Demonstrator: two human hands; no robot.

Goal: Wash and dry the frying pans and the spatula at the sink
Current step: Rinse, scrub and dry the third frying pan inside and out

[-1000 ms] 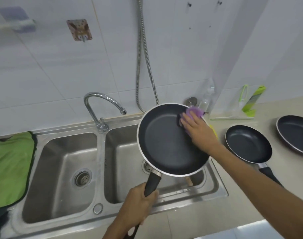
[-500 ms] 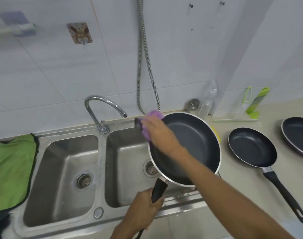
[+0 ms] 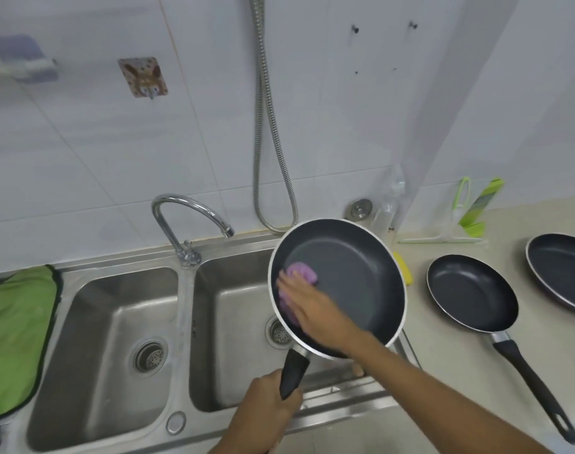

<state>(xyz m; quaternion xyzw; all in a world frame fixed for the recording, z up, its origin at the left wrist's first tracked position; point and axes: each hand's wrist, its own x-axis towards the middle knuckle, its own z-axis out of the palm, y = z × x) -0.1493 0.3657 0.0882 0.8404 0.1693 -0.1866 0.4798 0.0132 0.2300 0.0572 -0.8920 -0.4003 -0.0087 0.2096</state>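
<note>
gripping the frying pan (image 3: 355,270) by its handle in the left hand (image 3: 266,412), over the right basin of the sink (image 3: 99,316) — pressing a purple cloth (image 3: 302,273) to its inner left edge with flat, uncurled right hand (image 3: 312,309).

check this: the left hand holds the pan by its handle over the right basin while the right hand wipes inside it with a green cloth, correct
Not quite. In the head view the cloth under the right hand is purple, not green; the green cloth lies left of the sink. The rest holds: the left hand grips the pan by its handle over the right basin.
</note>
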